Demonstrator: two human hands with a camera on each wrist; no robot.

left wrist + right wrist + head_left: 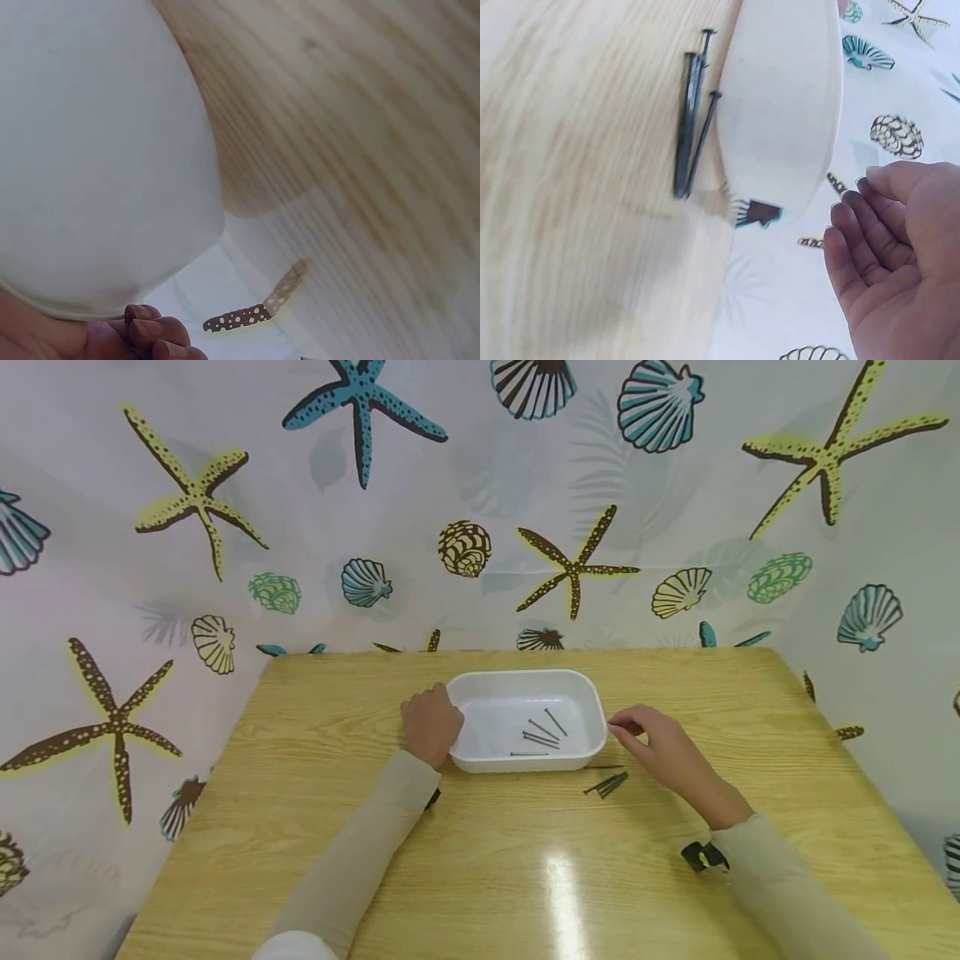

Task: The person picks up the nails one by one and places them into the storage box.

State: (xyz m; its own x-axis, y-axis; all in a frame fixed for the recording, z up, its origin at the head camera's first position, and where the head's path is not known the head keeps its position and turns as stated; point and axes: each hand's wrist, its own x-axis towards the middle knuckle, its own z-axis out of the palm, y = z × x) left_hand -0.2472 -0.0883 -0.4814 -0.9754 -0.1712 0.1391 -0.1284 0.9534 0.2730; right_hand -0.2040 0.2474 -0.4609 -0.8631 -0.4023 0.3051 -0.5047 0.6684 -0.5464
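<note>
A white plastic tray (525, 763) stands on the wooden table, with several nails (542, 739) lying loose on its floor. My left hand (432, 724) grips the tray's left end, its fingers (161, 330) curled at the rim. By the opposite end is my right hand (660, 745), thumb and index fingertips close together right at the rim. In the right wrist view its fingers are loosely bent, with nothing visible held. Several more nails (686, 124) lie on the table beside the tray's near right corner.
The wooden table (480, 860) extends around the tray and toward me. Behind it and along both sides hangs a white cloth (420, 510) printed with starfish and shells. Black wrist straps (705, 857) show at my sleeves.
</note>
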